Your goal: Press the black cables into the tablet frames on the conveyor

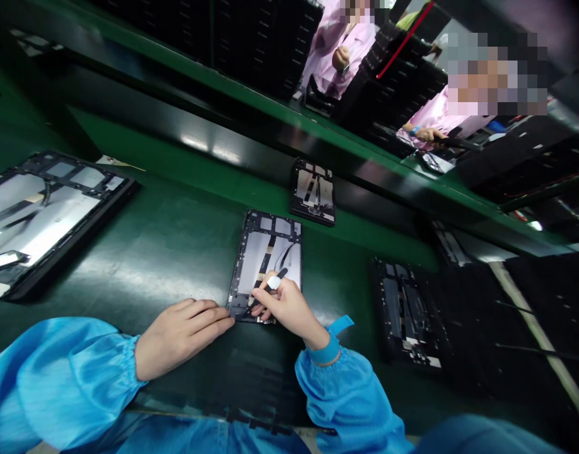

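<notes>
An open tablet frame (265, 252) with a silvery inner plate and black cables lies on the green belt in front of me. My left hand (183, 334) rests flat beside its near left corner, fingertips touching the edge, fingers together and stretched out. My right hand (284, 306) is closed in a pinch on a thin black tool (270, 287), whose tip points at the frame's near edge. A white cot covers one fingertip. Both arms wear blue sleeves; a blue strap (330, 347) circles the right wrist.
Another tablet frame (313, 192) lies farther along the belt, a larger one (38, 221) at the left, and a dark one (405, 312) at the right. Black trays (265, 38) stack behind the green rail. Two people in pink coats (337, 50) work across the line.
</notes>
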A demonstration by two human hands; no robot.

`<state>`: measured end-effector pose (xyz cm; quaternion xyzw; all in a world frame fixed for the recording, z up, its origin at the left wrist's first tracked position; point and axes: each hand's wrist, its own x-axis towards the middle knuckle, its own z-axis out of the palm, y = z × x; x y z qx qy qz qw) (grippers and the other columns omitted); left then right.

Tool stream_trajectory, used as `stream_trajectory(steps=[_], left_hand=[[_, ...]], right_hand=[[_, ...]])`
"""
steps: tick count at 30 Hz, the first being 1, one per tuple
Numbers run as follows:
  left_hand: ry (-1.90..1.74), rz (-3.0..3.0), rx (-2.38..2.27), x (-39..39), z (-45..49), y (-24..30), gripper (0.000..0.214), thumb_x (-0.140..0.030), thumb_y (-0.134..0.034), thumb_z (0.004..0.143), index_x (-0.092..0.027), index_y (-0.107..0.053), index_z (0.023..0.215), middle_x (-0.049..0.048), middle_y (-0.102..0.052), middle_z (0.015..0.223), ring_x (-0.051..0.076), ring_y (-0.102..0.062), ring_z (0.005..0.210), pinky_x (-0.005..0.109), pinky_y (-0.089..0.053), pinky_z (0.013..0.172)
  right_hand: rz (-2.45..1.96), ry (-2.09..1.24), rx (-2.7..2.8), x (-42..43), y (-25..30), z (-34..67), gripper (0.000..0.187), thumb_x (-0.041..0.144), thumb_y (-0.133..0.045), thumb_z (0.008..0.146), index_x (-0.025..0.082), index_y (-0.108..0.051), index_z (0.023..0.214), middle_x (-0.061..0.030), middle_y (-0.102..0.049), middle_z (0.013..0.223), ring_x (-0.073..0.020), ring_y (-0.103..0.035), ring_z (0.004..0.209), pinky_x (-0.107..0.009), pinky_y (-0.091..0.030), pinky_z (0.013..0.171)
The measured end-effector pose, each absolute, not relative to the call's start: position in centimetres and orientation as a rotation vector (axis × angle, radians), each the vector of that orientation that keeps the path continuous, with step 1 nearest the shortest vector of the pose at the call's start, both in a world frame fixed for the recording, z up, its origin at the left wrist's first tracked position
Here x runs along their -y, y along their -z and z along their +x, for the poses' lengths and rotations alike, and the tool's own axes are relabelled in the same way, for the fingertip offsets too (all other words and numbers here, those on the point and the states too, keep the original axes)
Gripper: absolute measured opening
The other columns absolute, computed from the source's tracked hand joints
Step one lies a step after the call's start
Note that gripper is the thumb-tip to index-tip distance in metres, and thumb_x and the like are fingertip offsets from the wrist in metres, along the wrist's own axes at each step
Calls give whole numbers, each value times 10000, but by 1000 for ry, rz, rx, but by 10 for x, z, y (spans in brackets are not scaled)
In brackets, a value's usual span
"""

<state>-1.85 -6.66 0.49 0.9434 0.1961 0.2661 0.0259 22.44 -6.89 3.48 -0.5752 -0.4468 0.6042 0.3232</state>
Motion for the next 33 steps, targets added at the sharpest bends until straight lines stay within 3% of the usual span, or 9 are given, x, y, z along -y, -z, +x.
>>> stream_trajectory(steps=[4, 14, 26, 33], left_hand=[[-726, 3089, -590, 70, -20, -1, 435, -23, -325, 1026, -171, -582, 1345, 63, -710, 1165, 216, -615, 1018, 342, -417, 844], [-685, 3037, -536, 60, -19, -4, 427, -24, -341, 1013, -176, -600, 1317, 86, -674, 1139, 210, -599, 998, 331, -432, 888], [-727, 3012, -536, 60, -18, 2, 367, -58, -386, 1030, -185, -608, 1293, 92, -671, 1207, 211, -604, 1060, 335, -447, 931], [-616, 3129, -584, 64, -20, 11, 513, -43, -364, 996, -227, -503, 1454, 85, -681, 1241, 222, -626, 1083, 356, -441, 948]], right_hand=[[-1508, -1579, 1174, 70, -34, 224, 339, 488, -747, 780, 219, -542, 782, 26, -665, 565, -206, -748, 576, -224, -569, 460], [-1534, -1176, 1265, 107, -29, 247, 198, 388, -662, 922, 219, -621, 829, -5, -666, 695, -197, -721, 646, -255, -540, 517], [-1484, -1217, 1154, 109, -21, 243, 187, 372, -697, 895, 222, -609, 824, 3, -689, 677, -219, -756, 672, -261, -524, 525], [-1487, -1188, 1182, 110, -21, 243, 193, 384, -688, 911, 223, -624, 827, 1, -684, 681, -216, -747, 664, -270, -529, 533]])
